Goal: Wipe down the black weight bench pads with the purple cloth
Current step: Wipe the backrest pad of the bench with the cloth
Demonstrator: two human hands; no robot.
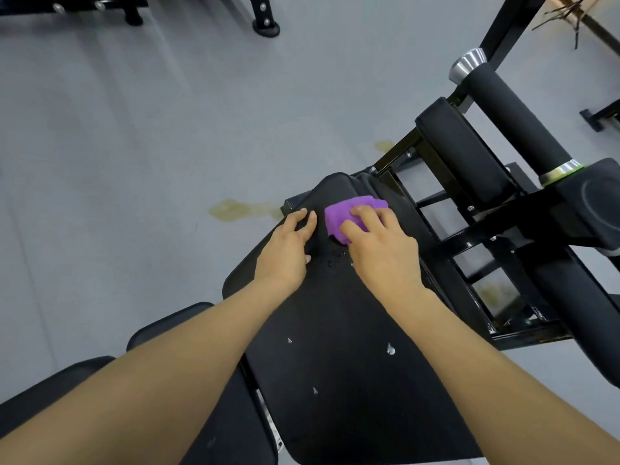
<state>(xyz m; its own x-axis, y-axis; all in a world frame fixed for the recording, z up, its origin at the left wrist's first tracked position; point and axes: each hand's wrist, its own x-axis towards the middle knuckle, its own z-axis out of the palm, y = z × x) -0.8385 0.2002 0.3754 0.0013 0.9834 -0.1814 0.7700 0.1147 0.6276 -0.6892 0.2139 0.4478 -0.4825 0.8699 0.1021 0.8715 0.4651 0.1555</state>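
The black seat pad (339, 330) of the weight bench runs from the bottom of the view up to a narrow far end. A bunched purple cloth (339, 214) lies on that narrow end. My right hand (382, 250) presses on the cloth, fingers curled over it. My left hand (288, 250) rests flat on the pad just left of the cloth, fingers spread, holding nothing. Small water drops (391, 349) sit on the pad closer to me. A second black pad (218, 414) lies at the lower left, partly under my left forearm.
Black foam rollers (513, 119) and the bench's steel frame (469, 229) stand to the right of the pad. Grey floor (134, 162) with yellowish stains (235, 209) spreads to the left. Feet of another rack (266, 28) are at the top.
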